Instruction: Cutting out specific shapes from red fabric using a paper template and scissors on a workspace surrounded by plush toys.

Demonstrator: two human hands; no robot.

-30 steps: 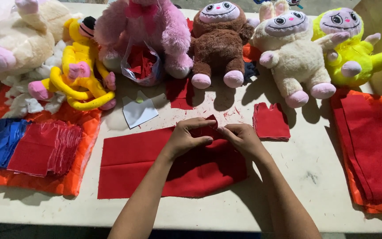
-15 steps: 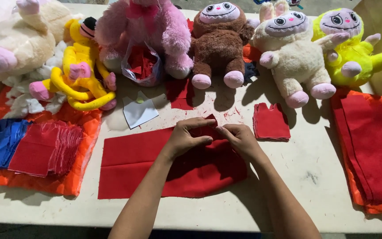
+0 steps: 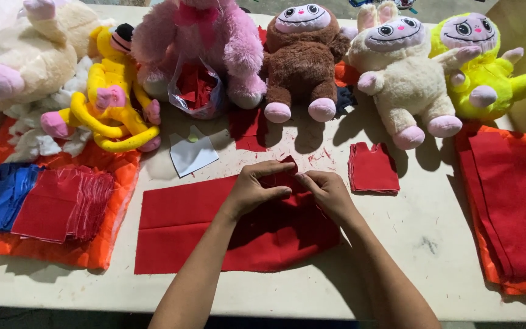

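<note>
Matt red felt sheet [image 3: 202, 231] lies on a scuffed, off-white table [image 3: 421, 231]; beyond the felt, fluffy pink plush toy [image 3: 196, 36] and glossy clear plastic bag [image 3: 193, 91]; left, shiny orange satin cloth [image 3: 101, 244].

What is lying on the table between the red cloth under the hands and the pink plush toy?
In the head view, a small white paper piece lies on the table there.

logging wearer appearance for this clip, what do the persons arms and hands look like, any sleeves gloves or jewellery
Both arms come up from the bottom edge, bare along their whole visible length, with no sleeves in view. The left hand and right hand wear no gloves. No rings, watch or wristbands show on the visible sides of the fingers and wrists, and no markings can be made out.
</note>
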